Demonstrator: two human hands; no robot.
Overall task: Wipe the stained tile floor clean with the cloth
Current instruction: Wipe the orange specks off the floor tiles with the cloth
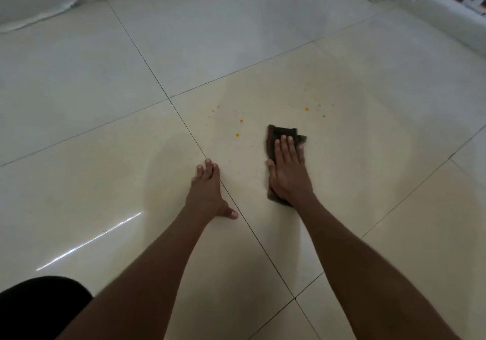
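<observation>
floor (92, 81): glossy cream tiles with dark grout lines, a bright streak of glare low on the left.
stains (238, 135): small orange-yellow drops scattered on the tile ahead of both hands; one cluster up and left of the cloth, another (306, 109) farther off, above the cloth.
cloth (284, 132): dark brown, lying flat on the floor to the right of the long diagonal grout line, far end poking out past the fingertips, near end showing under the wrist; just short of the nearest drops, not touching them.
right hand (288, 173): laid palm down on top of the cloth, pressing it to the tile.
right fingers (283, 147): straight and held close together, thumb out along the cloth's left edge; no pinching.
left hand (207, 195): flat on the bare tile, well apart from the cloth, right against the diagonal grout line.
left fingers (209, 167): straight, slightly spread, tips on the floor; thumb splayed out to the right, across the grout line; holding nothing.
forearms: both bare, reaching in from the bottom edge.
dark shape (39, 303): black, rounded, at the bottom left corner; cannot tell what it is.
white edging (420, 5): pale padded-looking border along the top and right of the floor.
</observation>
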